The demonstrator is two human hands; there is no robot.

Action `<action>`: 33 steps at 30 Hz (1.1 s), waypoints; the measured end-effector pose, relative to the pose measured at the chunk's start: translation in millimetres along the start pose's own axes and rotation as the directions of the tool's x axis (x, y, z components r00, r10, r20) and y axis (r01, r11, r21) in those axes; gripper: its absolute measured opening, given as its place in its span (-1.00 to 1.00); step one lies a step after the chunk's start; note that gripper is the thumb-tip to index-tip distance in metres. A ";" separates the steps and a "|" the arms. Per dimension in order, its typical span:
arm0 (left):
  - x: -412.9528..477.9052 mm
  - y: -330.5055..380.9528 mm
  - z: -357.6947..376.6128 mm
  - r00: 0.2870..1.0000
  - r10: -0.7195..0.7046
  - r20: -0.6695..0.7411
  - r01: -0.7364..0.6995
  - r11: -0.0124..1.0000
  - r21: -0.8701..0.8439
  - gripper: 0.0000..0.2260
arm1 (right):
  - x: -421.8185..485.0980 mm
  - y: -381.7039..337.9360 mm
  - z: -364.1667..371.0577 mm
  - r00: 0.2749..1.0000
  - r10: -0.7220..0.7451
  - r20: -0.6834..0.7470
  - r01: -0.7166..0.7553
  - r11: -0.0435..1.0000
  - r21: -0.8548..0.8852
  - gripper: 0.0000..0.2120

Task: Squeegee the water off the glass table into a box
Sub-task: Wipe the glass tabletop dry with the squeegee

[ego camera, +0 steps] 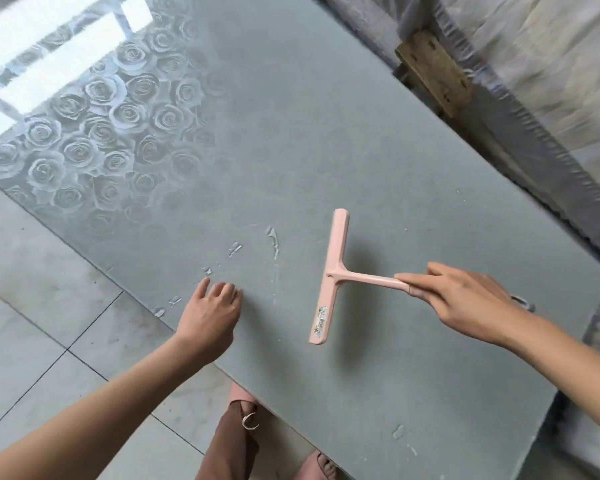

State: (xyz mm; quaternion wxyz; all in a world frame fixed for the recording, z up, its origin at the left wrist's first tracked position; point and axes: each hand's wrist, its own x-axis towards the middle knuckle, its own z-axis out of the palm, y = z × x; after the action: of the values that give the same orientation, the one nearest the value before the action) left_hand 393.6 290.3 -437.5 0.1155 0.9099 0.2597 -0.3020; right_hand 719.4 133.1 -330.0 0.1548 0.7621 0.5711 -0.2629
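A pink T-shaped squeegee (329, 277) hovers just over or on the grey-green glass table (326, 140), its blade running near to far. My right hand (461, 299) grips its handle from the right. Left of the blade lie streaks and small drops of water (273, 242). My left hand (210, 315) rests at the table's near left edge, fingers loosely curled on the glass, holding nothing. No box is in view.
The table's far left part carries a rose pattern (94, 133) and bright window glare. A grey covered sofa (520, 81) with a wooden piece (433, 74) runs along the right. Tiled floor (42, 306) lies left; my feet in pink slippers (243, 403) stand below.
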 end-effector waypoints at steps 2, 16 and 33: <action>0.1 16.4 -7.1 0.997 0.046 -0.068 -0.045 0.999 0.011 -0.53 | -35.0 14.6 11.2 0.996 0.089 -0.004 -0.089 0.996 0.030 -0.66; -10.1 191.9 13.3 0.958 0.284 0.034 -0.283 0.926 0.252 -0.43 | -282.7 59.7 191.1 0.871 0.480 0.110 -0.478 0.770 0.423 -0.79; -36.0 278.3 70.5 0.974 0.170 0.146 -0.196 0.962 0.187 -0.30 | -337.5 28.5 328.4 0.884 0.466 -0.032 -0.349 0.704 0.619 -0.76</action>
State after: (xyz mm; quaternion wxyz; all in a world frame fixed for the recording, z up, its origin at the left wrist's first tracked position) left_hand 485.4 16.6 -456.5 0.0671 0.9156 0.1345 -0.3728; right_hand 602.2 -317.9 -404.3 -0.0922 0.8997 0.2872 -0.3156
